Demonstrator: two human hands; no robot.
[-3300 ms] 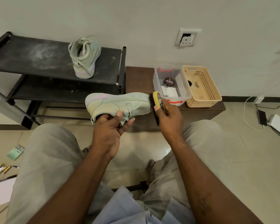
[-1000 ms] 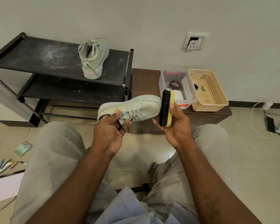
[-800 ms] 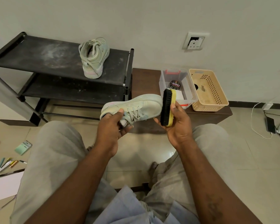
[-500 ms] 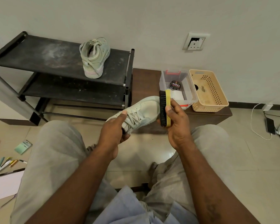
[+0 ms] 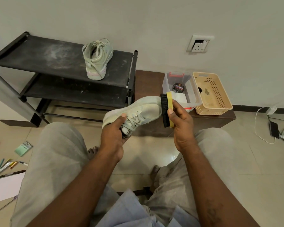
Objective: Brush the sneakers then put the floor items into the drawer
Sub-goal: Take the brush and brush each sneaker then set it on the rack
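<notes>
Home entryway corner: shoe rack (image 5: pixel 62 63), wall socket (image 5: pixel 199 45), tiled floor (image 5: pixel 261 161)

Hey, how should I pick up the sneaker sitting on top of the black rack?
Grip the sneaker by its heel collar, coming from above and the front: it stands upright on the rack, heel toward you, opening facing up.

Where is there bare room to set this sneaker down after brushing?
The top rack shelf, the stretch left of the other sneaker. The brown cabinet top, between the rack post and the clear box. Crowded: the cabinet's right end, filled by clear box and basket; floor at left, strewn with pens and paper.
</notes>
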